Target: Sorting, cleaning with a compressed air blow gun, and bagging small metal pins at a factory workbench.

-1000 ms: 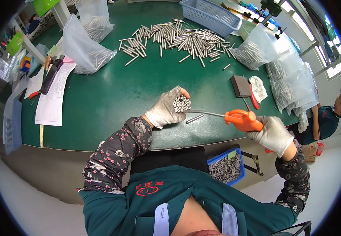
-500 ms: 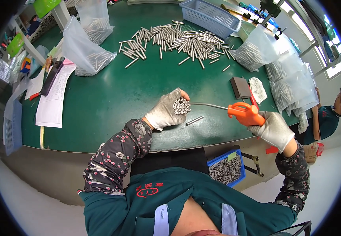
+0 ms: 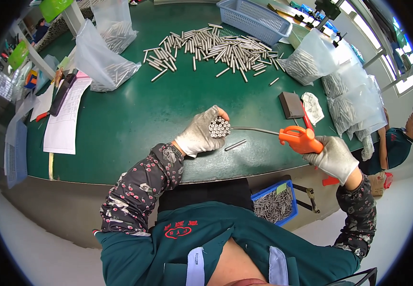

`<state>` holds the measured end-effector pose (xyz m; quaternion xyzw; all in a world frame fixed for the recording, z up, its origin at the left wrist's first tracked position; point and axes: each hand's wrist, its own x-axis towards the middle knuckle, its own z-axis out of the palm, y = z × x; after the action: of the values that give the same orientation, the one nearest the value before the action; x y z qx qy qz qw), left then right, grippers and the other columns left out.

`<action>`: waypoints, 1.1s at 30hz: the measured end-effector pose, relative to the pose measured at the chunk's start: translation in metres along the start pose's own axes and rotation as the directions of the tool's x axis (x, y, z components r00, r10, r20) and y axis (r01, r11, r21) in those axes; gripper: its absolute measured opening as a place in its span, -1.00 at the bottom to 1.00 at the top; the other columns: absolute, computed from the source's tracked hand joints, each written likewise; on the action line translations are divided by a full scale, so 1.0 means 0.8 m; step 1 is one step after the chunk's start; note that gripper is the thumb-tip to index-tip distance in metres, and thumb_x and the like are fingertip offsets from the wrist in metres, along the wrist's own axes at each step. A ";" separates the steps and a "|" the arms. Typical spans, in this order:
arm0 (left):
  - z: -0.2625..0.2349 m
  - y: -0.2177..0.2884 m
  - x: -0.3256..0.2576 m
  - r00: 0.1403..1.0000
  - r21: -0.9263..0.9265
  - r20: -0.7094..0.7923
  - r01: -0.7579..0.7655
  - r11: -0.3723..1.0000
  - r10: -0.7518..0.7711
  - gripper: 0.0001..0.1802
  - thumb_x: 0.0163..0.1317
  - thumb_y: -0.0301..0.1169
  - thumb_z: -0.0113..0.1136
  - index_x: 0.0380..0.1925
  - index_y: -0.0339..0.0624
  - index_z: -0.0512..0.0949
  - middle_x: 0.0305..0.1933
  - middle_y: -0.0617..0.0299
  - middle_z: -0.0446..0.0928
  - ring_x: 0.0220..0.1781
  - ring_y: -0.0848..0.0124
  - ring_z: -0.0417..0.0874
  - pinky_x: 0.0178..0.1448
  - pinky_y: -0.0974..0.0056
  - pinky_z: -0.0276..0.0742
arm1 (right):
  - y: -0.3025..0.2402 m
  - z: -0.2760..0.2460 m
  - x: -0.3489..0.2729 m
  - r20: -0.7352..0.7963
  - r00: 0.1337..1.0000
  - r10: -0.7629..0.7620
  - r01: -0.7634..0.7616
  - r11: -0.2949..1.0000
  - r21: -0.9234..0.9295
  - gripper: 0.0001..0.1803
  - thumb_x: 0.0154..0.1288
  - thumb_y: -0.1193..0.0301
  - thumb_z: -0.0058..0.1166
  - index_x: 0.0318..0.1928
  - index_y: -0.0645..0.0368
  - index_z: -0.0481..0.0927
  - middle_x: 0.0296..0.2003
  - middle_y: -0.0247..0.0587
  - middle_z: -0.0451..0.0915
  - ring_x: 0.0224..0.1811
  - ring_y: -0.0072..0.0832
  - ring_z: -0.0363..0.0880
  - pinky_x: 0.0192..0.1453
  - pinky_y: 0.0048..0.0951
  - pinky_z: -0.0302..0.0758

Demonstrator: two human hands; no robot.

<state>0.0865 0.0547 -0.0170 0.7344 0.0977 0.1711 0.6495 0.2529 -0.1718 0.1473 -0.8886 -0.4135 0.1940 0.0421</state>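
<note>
My gloved left hand [image 3: 201, 132] is wrapped round a bundle of metal pins [image 3: 219, 127], whose round ends face to the right. In my gloved right hand [image 3: 335, 156] is an orange air blow gun [image 3: 299, 138]. Its long thin metal nozzle [image 3: 256, 128] reaches left, with the tip close to the pin ends. One loose metal pin [image 3: 235, 145] lies on the green table just right of my left hand. Farther back spreads a heap of similar pins [image 3: 225, 50].
A blue-grey plastic basket [image 3: 254, 21] stands behind the heap. Clear bags of pins flank it, one left [image 3: 104, 62] and several right [image 3: 306, 59]. A dark block [image 3: 290, 106] lies beside a white cloth [image 3: 312, 109]. Below the table edge sits a blue bin [image 3: 292, 217]. A person [image 3: 397, 148] is at far right.
My right hand and the air blow gun have shifted slightly to the right, drawing the nozzle tip a little away from the pins. My left hand stays almost in place.
</note>
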 end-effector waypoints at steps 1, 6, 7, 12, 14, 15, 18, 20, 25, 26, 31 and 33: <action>0.000 0.000 0.000 1.000 0.001 0.000 0.001 1.000 -0.001 -0.54 -0.24 -0.62 0.24 -0.24 -0.17 0.36 -0.34 0.38 0.41 -0.31 0.61 0.42 -0.18 0.50 0.41 | 0.000 0.000 0.001 0.001 1.000 0.000 0.000 1.000 0.001 -0.58 -0.12 0.16 0.25 -0.32 0.24 0.60 -0.57 0.03 0.54 -0.47 -0.13 0.56 -0.34 -0.28 0.46; 0.001 0.002 -0.001 1.000 0.008 0.000 0.001 1.000 -0.001 -0.53 -0.24 -0.63 0.23 -0.23 -0.17 0.36 -0.34 0.38 0.41 -0.31 0.61 0.42 -0.18 0.50 0.41 | -0.002 -0.003 0.005 -0.017 1.000 -0.007 0.007 1.000 -0.022 -0.56 -0.13 0.14 0.25 -0.31 0.24 0.60 -0.57 0.04 0.54 -0.47 -0.12 0.56 -0.33 -0.27 0.45; 0.001 0.002 -0.001 1.000 0.007 0.000 0.001 1.000 -0.001 -0.53 -0.24 -0.63 0.23 -0.23 -0.17 0.36 -0.34 0.38 0.41 -0.31 0.61 0.42 -0.18 0.50 0.41 | -0.002 -0.002 0.005 -0.018 1.000 -0.006 0.006 1.000 -0.022 -0.56 -0.13 0.14 0.25 -0.31 0.24 0.60 -0.57 0.04 0.54 -0.47 -0.12 0.56 -0.33 -0.27 0.45; -0.001 0.001 -0.003 1.000 -0.004 0.010 0.028 1.000 -0.028 -0.53 -0.24 -0.64 0.23 -0.23 -0.16 0.36 -0.35 0.39 0.39 -0.32 0.63 0.41 -0.20 0.50 0.41 | -0.016 -0.003 0.009 0.009 1.000 -0.015 0.015 0.999 -0.034 -0.55 -0.13 0.12 0.25 -0.30 0.22 0.60 -0.58 0.05 0.54 -0.47 -0.11 0.56 -0.33 -0.27 0.46; -0.001 0.002 -0.002 1.000 -0.011 0.012 0.021 1.000 -0.021 -0.53 -0.24 -0.64 0.23 -0.23 -0.16 0.36 -0.35 0.39 0.39 -0.32 0.63 0.41 -0.21 0.50 0.41 | -0.019 0.000 0.008 0.025 0.999 -0.029 0.030 0.999 -0.044 -0.55 -0.12 0.12 0.24 -0.29 0.21 0.60 -0.57 0.04 0.54 -0.46 -0.11 0.56 -0.32 -0.28 0.46; 0.000 0.003 -0.001 1.000 -0.018 0.015 0.016 1.000 -0.016 -0.53 -0.24 -0.64 0.23 -0.23 -0.16 0.36 -0.35 0.39 0.39 -0.32 0.63 0.40 -0.21 0.50 0.40 | -0.019 0.001 0.007 0.043 0.998 -0.041 0.043 0.998 -0.053 -0.55 -0.11 0.12 0.24 -0.28 0.19 0.60 -0.57 0.03 0.55 -0.45 -0.11 0.56 -0.31 -0.28 0.46; 0.000 0.007 -0.003 1.000 -0.025 -0.004 0.003 1.000 -0.003 -0.56 -0.25 -0.58 0.22 -0.26 -0.18 0.38 -0.38 0.33 0.44 -0.33 0.54 0.45 -0.22 0.43 0.41 | -0.018 0.001 0.009 0.039 0.996 -0.076 0.075 0.997 0.008 -0.56 -0.09 0.11 0.23 -0.26 0.18 0.60 -0.55 0.01 0.55 -0.44 -0.12 0.56 -0.30 -0.28 0.47; 0.000 0.009 -0.004 1.000 -0.021 -0.007 0.015 1.000 -0.015 -0.56 -0.26 -0.58 0.22 -0.25 -0.18 0.38 -0.38 0.33 0.43 -0.33 0.54 0.45 -0.21 0.43 0.41 | -0.018 0.004 0.012 0.021 0.997 -0.080 0.080 0.997 -0.009 -0.56 -0.08 0.11 0.22 -0.25 0.17 0.60 -0.55 0.00 0.56 -0.44 -0.12 0.56 -0.30 -0.28 0.47; 0.000 0.006 -0.002 0.998 -0.045 0.010 0.057 0.997 -0.057 -0.55 -0.26 -0.58 0.22 -0.24 -0.18 0.38 -0.37 0.32 0.43 -0.31 0.53 0.46 -0.19 0.43 0.42 | -0.029 0.003 0.018 0.004 0.997 -0.079 0.079 0.997 0.001 -0.55 -0.06 0.09 0.20 -0.25 0.18 0.60 -0.55 0.00 0.55 -0.45 -0.12 0.56 -0.29 -0.27 0.47; 0.001 0.002 -0.002 1.000 -0.029 -0.005 0.026 0.999 -0.026 -0.54 -0.26 -0.57 0.22 -0.23 -0.18 0.37 -0.36 0.31 0.43 -0.31 0.53 0.46 -0.19 0.43 0.42 | -0.032 0.003 0.016 0.003 0.997 -0.078 0.078 0.997 0.002 -0.55 -0.06 0.09 0.20 -0.25 0.18 0.60 -0.55 0.00 0.55 -0.45 -0.12 0.56 -0.29 -0.27 0.47; -0.001 0.006 -0.001 0.998 -0.028 0.011 0.070 0.997 -0.069 -0.52 -0.26 -0.56 0.24 -0.22 -0.18 0.37 -0.33 0.30 0.43 -0.29 0.51 0.47 -0.18 0.42 0.43 | -0.036 0.007 0.016 0.033 0.991 -0.131 0.132 0.991 -0.028 -0.56 -0.07 0.09 0.19 -0.25 0.16 0.60 -0.59 -0.01 0.53 -0.47 -0.11 0.55 -0.31 -0.25 0.46; 0.000 0.004 -0.002 0.997 -0.016 0.004 0.072 0.997 -0.072 -0.51 -0.26 -0.55 0.24 -0.21 -0.19 0.36 -0.32 0.30 0.44 -0.28 0.50 0.47 -0.17 0.41 0.44 | -0.032 0.007 0.016 0.033 0.987 -0.155 0.155 0.988 0.004 -0.56 -0.07 0.09 0.19 -0.25 0.16 0.60 -0.60 -0.01 0.53 -0.47 -0.11 0.54 -0.32 -0.25 0.46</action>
<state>0.0849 0.0542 -0.0137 0.7255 0.1216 0.1469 0.6613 0.2397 -0.1456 0.1441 -0.8503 -0.4819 0.2053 0.0510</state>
